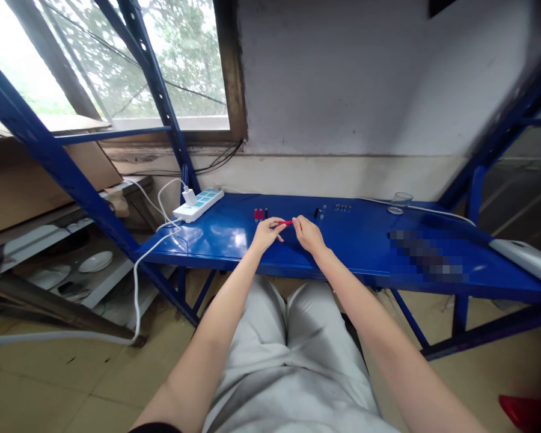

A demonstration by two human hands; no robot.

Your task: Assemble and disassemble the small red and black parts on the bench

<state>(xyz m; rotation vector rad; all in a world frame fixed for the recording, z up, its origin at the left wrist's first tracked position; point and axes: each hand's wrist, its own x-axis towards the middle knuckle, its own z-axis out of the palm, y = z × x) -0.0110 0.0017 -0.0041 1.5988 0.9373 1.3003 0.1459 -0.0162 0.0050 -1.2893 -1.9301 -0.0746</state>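
Note:
Between my two hands, above the blue table [220, 237], is a slim small red tube [287, 222]. Its left end is pinched by my left hand [267, 235], closed at thumb and forefinger with some other fingers loosely extended. The fingers of my right hand [310, 234] are closed at its right end. Just beyond my left hand, two red cylinders [258, 214] and a black cylinder [266, 213] stand upright. Past my right hand are another black cylinder [316, 213], some tiny pale pieces [323, 211] and a row of several tiny metallic parts [343, 208].
A white power strip [198, 205] with a plugged-in charger lies at the table's left end, its cable hanging over the edge. Toward the right are a clear glass [400, 203], a dark pixelated object [428, 255] and a white item [527, 261]. Blue posts frame both sides.

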